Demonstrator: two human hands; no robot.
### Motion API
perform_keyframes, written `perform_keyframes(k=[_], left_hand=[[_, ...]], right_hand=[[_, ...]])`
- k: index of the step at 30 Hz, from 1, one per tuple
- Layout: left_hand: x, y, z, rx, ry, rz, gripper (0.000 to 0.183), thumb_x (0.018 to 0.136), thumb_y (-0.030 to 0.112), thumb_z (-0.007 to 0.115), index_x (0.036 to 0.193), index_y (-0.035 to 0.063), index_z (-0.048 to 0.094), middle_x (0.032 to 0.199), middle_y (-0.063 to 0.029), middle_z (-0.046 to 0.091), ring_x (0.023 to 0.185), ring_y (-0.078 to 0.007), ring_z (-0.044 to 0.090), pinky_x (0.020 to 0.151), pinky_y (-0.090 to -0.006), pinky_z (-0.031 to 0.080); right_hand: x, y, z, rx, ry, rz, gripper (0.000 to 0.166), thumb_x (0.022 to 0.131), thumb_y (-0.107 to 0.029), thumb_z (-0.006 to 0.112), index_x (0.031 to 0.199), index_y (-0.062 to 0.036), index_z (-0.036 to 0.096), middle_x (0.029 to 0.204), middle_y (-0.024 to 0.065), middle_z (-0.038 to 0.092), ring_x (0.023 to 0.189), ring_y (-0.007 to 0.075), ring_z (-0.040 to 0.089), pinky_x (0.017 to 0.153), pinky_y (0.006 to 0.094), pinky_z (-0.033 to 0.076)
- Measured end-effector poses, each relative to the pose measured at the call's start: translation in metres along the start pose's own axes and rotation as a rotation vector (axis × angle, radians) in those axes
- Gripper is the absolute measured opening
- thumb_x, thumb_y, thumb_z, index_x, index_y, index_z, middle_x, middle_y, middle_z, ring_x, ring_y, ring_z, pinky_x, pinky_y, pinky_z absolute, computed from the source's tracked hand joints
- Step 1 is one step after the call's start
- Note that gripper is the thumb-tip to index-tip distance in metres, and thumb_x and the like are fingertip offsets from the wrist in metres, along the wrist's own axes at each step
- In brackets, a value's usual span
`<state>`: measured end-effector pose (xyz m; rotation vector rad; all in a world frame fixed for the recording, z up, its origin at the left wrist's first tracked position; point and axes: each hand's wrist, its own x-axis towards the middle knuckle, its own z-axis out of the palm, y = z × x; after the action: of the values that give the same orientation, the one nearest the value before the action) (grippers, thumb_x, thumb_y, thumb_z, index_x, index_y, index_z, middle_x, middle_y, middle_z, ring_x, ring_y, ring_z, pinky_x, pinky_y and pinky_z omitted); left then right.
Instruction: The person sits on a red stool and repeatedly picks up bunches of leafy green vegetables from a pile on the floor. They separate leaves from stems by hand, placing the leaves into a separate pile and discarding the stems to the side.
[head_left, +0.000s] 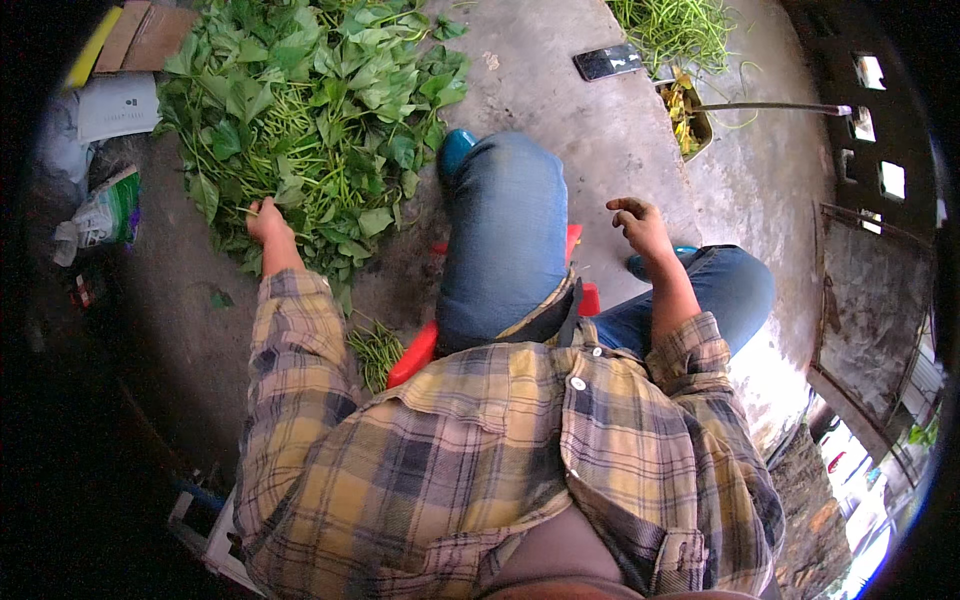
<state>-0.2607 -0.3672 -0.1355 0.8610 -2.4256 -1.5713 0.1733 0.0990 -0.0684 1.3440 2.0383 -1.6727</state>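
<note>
A large heap of leafy green stems (352, 82), which look like sweet potato greens, covers the concrete floor ahead and to the left. At its near edge, my left hand (268, 223) has its fingers closed around a thin green stem (248, 210). My right hand (641, 226) hovers over the floor beside my bent knee. Its fingers are apart and partly curled, with nothing visible in them. A small bunch of thin green stems (375, 351) lies beside the red plastic stool (414, 354) under me.
Ahead to the right lie a smartphone (609, 61) and a pile of bare green stalks (675, 31). Below them, a long-handled container (703, 150) holds yellowed leaves. Cardboard (146, 36), a white box (118, 107) and a plastic package (116, 206) stand along the left.
</note>
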Motion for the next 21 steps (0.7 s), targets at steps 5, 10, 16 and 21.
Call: perform_keyframes(k=[5, 10, 16, 21], left_hand=[[-0.005, 0.039, 0.031, -0.01, 0.016, -0.286, 0.042, 0.069, 0.011, 0.072, 0.101, 0.0005, 0.047, 0.072, -0.0077, 0.05, 0.049, -0.0149, 0.04, 0.04, -0.0307, 0.034], [0.018, 0.047, 0.05, 0.134, -0.127, -0.395, 0.054, 0.066, 0.021, 0.077, 0.103, 0.0003, 0.043, 0.057, -0.0021, 0.035, 0.041, -0.0135, 0.026, 0.037, -0.0292, 0.027], [0.033, 0.047, 0.07, 0.135, -0.05, -0.36, 0.062, 0.06, 0.025, 0.081, 0.103, -0.0005, 0.043, 0.062, -0.004, 0.039, 0.042, -0.0149, 0.025, 0.036, -0.0311, 0.025], [0.041, 0.053, 0.073, 0.146, -0.044, -0.361, 0.058, 0.064, 0.023, 0.077, 0.106, 0.0005, 0.044, 0.07, -0.0062, 0.046, 0.045, -0.0148, 0.031, 0.038, -0.0334, 0.031]], right_hand=[[0.002, 0.008, 0.0, -0.039, 0.01, 0.061, 0.028, 0.071, -0.002, 0.046, 0.094, 0.0018, 0.062, 0.074, 0.0077, 0.061, 0.067, 0.0131, 0.055, 0.063, 0.0245, 0.043], [0.003, 0.002, 0.004, -0.017, -0.004, 0.095, 0.029, 0.071, -0.001, 0.045, 0.096, 0.0028, 0.061, 0.082, 0.0087, 0.062, 0.069, 0.0138, 0.056, 0.066, 0.0256, 0.044], [0.009, 0.013, 0.006, -0.023, -0.027, 0.103, 0.029, 0.072, -0.002, 0.045, 0.096, 0.0029, 0.061, 0.083, 0.0097, 0.063, 0.071, 0.0143, 0.057, 0.067, 0.0266, 0.045], [0.012, 0.017, 0.006, -0.057, -0.026, 0.116, 0.029, 0.071, -0.002, 0.045, 0.094, 0.0026, 0.062, 0.081, 0.0106, 0.063, 0.071, 0.015, 0.058, 0.068, 0.0267, 0.045]])
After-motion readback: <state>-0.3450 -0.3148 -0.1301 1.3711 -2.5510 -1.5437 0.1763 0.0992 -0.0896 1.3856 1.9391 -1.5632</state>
